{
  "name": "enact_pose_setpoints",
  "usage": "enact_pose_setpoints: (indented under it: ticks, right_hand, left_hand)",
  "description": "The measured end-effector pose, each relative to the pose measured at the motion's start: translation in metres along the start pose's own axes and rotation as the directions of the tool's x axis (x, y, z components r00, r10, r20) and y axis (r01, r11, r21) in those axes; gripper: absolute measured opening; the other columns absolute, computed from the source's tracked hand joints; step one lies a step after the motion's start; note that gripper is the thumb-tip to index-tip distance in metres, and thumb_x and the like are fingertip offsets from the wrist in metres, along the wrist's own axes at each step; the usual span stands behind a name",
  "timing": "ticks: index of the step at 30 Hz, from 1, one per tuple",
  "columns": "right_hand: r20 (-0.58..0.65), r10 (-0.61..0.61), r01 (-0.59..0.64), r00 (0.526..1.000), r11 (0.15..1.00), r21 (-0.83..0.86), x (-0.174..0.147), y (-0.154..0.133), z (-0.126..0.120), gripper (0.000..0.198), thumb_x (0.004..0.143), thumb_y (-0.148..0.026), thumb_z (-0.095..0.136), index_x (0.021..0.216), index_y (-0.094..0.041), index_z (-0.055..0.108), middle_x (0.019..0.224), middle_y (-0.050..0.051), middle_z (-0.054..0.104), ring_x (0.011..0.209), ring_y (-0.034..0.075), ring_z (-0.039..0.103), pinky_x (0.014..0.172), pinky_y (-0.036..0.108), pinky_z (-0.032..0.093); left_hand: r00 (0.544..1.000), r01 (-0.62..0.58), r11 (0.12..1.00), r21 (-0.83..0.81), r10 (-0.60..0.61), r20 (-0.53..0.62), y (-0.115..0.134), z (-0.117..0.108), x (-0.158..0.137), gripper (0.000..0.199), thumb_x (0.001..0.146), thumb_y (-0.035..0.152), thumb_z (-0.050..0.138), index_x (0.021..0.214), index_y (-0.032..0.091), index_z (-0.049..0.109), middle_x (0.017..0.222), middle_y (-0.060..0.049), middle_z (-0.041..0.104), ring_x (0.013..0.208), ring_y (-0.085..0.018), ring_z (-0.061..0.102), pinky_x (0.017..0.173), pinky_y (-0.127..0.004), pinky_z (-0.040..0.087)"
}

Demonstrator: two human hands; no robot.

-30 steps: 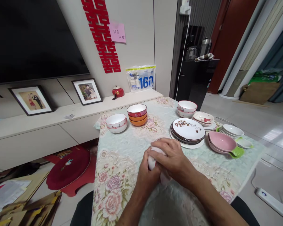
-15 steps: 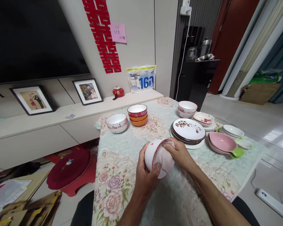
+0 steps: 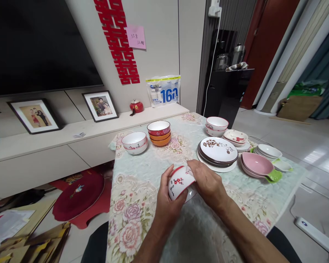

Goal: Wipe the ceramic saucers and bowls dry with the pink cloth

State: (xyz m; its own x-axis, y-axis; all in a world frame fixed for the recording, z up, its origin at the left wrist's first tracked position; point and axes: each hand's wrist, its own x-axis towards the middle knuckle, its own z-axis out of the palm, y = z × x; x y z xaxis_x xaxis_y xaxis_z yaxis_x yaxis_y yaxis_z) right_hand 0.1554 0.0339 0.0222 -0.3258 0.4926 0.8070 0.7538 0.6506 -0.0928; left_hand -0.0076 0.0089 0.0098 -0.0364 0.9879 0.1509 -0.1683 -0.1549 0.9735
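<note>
My left hand point(image 3: 168, 199) is closed round the side of a white bowl point(image 3: 178, 182) with a red rim and a red blossom print. The bowl is tilted above the table, its printed outside turned towards me. Closed against its right edge is my right hand point(image 3: 207, 180), with a pale cloth point(image 3: 191, 193) partly showing below its fingers. Most of the cloth is hidden behind the bowl and hand. Close by on the right lies a stack of brown-edged plates point(image 3: 218, 150).
Bowl stacks stand at the back left: white bowls point(image 3: 135, 142) and red and orange bowls point(image 3: 159, 133). At the right are more white bowls point(image 3: 216, 126), small patterned dishes point(image 3: 235, 137), white dishes point(image 3: 268, 150) and pink leaf-handled bowls point(image 3: 257, 165). A floral tablecloth point(image 3: 134, 204) covers the table.
The bowl has turned from showing its inside to showing its printed outside. My right hand has shifted from the inside of the bowl to over its right edge, hiding more cloth.
</note>
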Motion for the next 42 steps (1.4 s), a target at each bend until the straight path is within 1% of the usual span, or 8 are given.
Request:
enact_pose_setpoints:
  ticks: [8,18,22,26,30,34,38,42]
  right_hand:
    - [0.039,0.29,-0.291,0.956,0.933,0.21,-0.001,0.001,0.015,0.032,0.094,-0.019,0.044,0.122,-0.016,0.058,0.11,0.013,0.071,0.103,0.024,0.068,0.088,0.037,0.056]
    - [0.412,0.649,-0.746,0.64,0.396,0.535,0.001,-0.002,0.031,0.022,0.086,-0.034,0.057,0.096,-0.017,0.066,0.089,0.006,0.074,0.079,0.022,0.067,0.068,0.031,0.054]
    - [0.223,0.611,-0.641,0.759,0.643,0.42,-0.002,0.006,0.023,0.022,0.089,-0.026,0.051,0.101,-0.017,0.066,0.097,0.008,0.074,0.089,0.023,0.068,0.079,0.034,0.054]
    - [0.024,0.255,-0.256,0.967,0.953,0.165,-0.003,0.006,0.007,0.037,0.091,-0.013,0.044,0.125,-0.015,0.058,0.114,0.014,0.071,0.107,0.024,0.067,0.09,0.037,0.055]
    - [-0.013,-0.024,0.024,1.0,0.999,0.036,0.001,-0.004,0.0,0.042,0.093,-0.008,0.044,0.134,-0.014,0.051,0.117,0.015,0.07,0.111,0.023,0.066,0.097,0.036,0.054]
    - [0.006,0.082,-0.082,0.997,0.988,0.132,0.001,-0.006,0.007,0.041,0.09,-0.008,0.043,0.129,-0.014,0.053,0.116,0.014,0.07,0.109,0.022,0.066,0.094,0.034,0.054]
    - [0.109,0.437,-0.447,0.893,0.824,0.348,-0.002,-0.002,0.019,0.034,0.086,-0.016,0.047,0.117,-0.016,0.06,0.11,0.011,0.072,0.101,0.023,0.068,0.088,0.034,0.053]
    - [0.338,0.661,-0.71,0.67,0.437,0.552,-0.002,-0.007,0.032,0.023,0.086,-0.033,0.055,0.098,-0.017,0.066,0.094,0.007,0.074,0.086,0.023,0.067,0.078,0.033,0.052]
  left_hand:
    - [0.993,0.003,0.988,-0.156,-0.021,-0.115,-0.001,0.004,-0.004,0.078,0.067,0.039,0.081,0.135,0.021,0.047,0.128,-0.013,0.06,0.112,-0.029,0.062,0.095,-0.038,0.048]
    - [0.987,0.05,0.946,-0.319,-0.096,-0.131,0.003,0.005,-0.003,0.079,0.072,0.043,0.076,0.14,0.022,0.042,0.128,-0.012,0.063,0.114,-0.03,0.062,0.095,-0.039,0.048]
    - [0.993,0.069,0.969,-0.235,-0.088,-0.072,0.0,0.006,-0.001,0.081,0.068,0.04,0.079,0.139,0.022,0.042,0.13,-0.012,0.06,0.114,-0.03,0.061,0.096,-0.04,0.048]
    - [1.0,0.019,0.993,-0.114,-0.02,-0.01,-0.001,0.007,-0.001,0.08,0.07,0.033,0.077,0.14,0.021,0.04,0.127,-0.013,0.06,0.112,-0.029,0.061,0.097,-0.04,0.046]
    - [0.998,-0.015,0.998,0.053,0.018,-0.062,-0.003,0.008,-0.004,0.075,0.068,0.029,0.078,0.137,0.024,0.047,0.127,-0.012,0.059,0.117,-0.029,0.057,0.1,-0.04,0.043]
    - [0.99,-0.066,0.998,-0.015,0.063,-0.126,-0.006,0.006,-0.005,0.074,0.067,0.036,0.08,0.134,0.023,0.051,0.126,-0.012,0.06,0.115,-0.031,0.058,0.097,-0.04,0.045]
    - [0.988,-0.028,0.989,-0.146,0.005,-0.154,-0.003,0.003,-0.006,0.076,0.068,0.039,0.081,0.134,0.021,0.05,0.127,-0.013,0.06,0.114,-0.03,0.061,0.095,-0.038,0.048]
    - [0.981,0.001,0.956,-0.294,-0.058,-0.183,0.002,0.004,-0.005,0.073,0.073,0.039,0.077,0.137,0.021,0.046,0.127,-0.013,0.063,0.111,-0.029,0.064,0.094,-0.038,0.05]
